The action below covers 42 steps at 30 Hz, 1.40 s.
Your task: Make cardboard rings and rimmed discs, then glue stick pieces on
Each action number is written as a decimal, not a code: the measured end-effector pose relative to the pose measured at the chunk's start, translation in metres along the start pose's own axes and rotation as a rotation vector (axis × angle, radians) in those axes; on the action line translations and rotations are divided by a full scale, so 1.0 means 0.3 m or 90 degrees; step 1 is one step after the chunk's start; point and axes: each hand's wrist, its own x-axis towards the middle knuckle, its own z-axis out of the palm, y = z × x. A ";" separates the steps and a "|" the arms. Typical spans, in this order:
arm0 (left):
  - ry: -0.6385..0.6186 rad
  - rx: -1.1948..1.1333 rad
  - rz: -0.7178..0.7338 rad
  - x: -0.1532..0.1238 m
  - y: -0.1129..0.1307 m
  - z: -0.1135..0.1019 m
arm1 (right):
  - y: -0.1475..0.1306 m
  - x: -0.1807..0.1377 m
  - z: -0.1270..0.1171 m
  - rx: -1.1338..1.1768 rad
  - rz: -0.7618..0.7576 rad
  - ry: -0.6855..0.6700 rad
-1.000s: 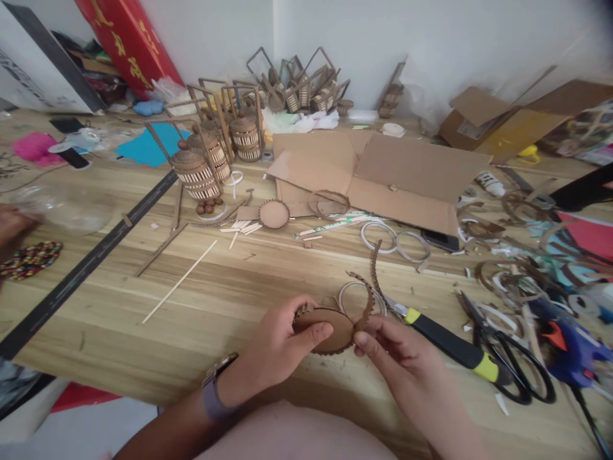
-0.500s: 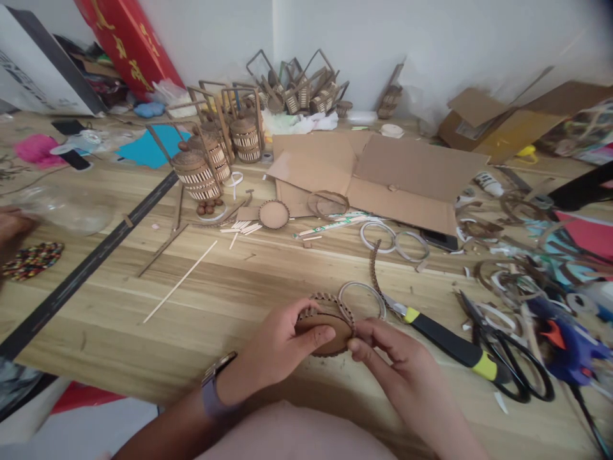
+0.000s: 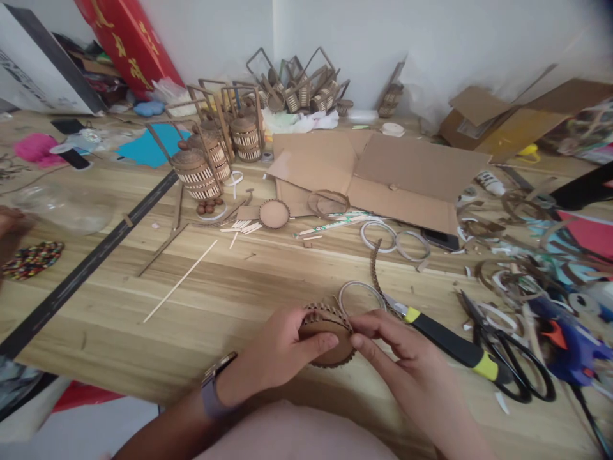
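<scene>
A round brown cardboard disc (image 3: 330,348) with a corrugated strip round its edge is held low over the table's front. My left hand (image 3: 292,342) grips it from the left, thumb flat across its face and fingers behind. On the right, my right hand (image 3: 393,348) pinches the corrugated strip (image 3: 325,312) against the rim between thumb and fingertips. Part of the strip stands off the disc at the far side. Just beyond lies a roll of thin tape (image 3: 363,301). A yellow-and-black utility knife (image 3: 450,342) rests right of my hands, beside black scissors (image 3: 510,351).
Small lidded baskets with handles (image 3: 196,172) stand at the back left. Flattened cardboard (image 3: 402,169) covers the back middle. A blue glue gun (image 3: 567,345) and paper scraps lie at right. Another person's hand (image 3: 9,220) shows at the left edge, near a bead string (image 3: 33,259).
The disc has tipped and sunk slightly toward me. My right fingers have shifted along its rim, and the strip sits closer to the edge. The other person's hand has drawn back left.
</scene>
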 end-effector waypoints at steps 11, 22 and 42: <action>0.007 0.092 -0.046 -0.003 0.001 0.000 | 0.009 -0.006 0.013 -0.006 -0.006 -0.012; 0.066 -0.129 -0.038 -0.006 -0.042 0.004 | 0.036 -0.021 0.023 0.037 0.037 0.049; 0.085 0.124 0.024 -0.030 -0.023 0.029 | -0.010 0.005 0.043 0.076 -0.056 0.102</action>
